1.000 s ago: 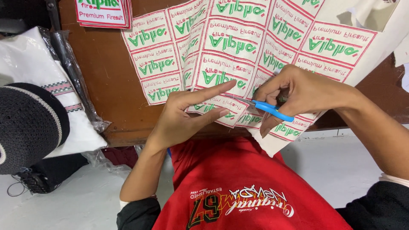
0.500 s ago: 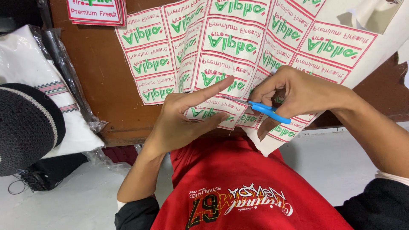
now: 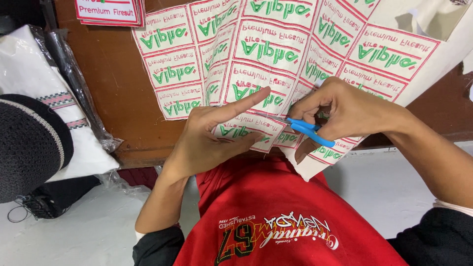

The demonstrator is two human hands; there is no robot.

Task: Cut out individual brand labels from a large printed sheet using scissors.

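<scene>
Scissors in right hand snip label sheet; left hand steadies.

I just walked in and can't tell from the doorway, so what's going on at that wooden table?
A person in a red top is cutting a white fabric sheet of labels printed in green and red, spread on a brown wooden table. The right hand works small blue-handled scissors along a row near the sheet's lower edge. The left hand holds the sheet there, index finger stretched out on top. A dark knitted cap lies at the left.
</scene>
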